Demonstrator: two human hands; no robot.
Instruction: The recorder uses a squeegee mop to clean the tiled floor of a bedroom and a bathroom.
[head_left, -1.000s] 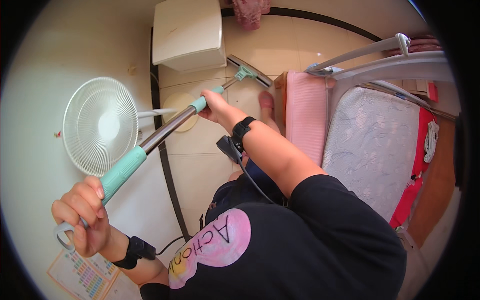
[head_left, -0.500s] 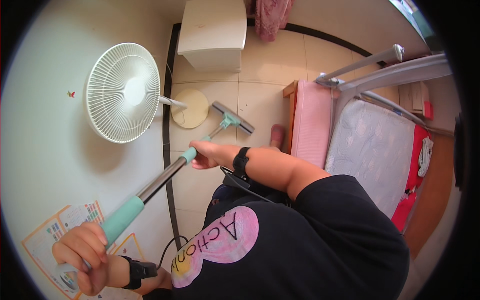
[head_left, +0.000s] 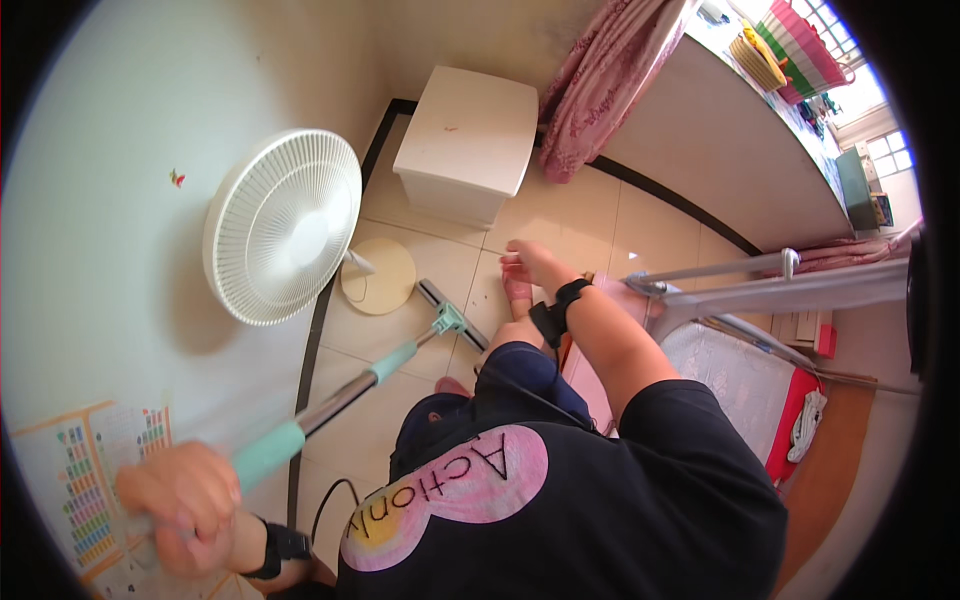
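Note:
My left hand (head_left: 180,505) is wrapped round the upper end of a floor mop (head_left: 268,452), by the wall at the lower left. The mop has mint-green grips on a shiny metal pole. Its flat grey head (head_left: 465,330), with a green joint, rests on the tiles beside the fan's base. My right hand (head_left: 528,262) is off the pole, out over the floor in front of the white cabinet. Its fingers are apart and nothing shows in them.
A white fan (head_left: 285,230) on a round base (head_left: 378,275) stands along the left wall. Beyond it is a white cabinet (head_left: 465,145), with a pink curtain (head_left: 610,90) to its right. A metal bed frame (head_left: 780,285) and a pale mattress (head_left: 735,385) are at the right.
My right hand has let go of the pole and moved right and forward. My left hand keeps its grip. The view has shifted, showing more of the window ledge, and my leg has stepped forward.

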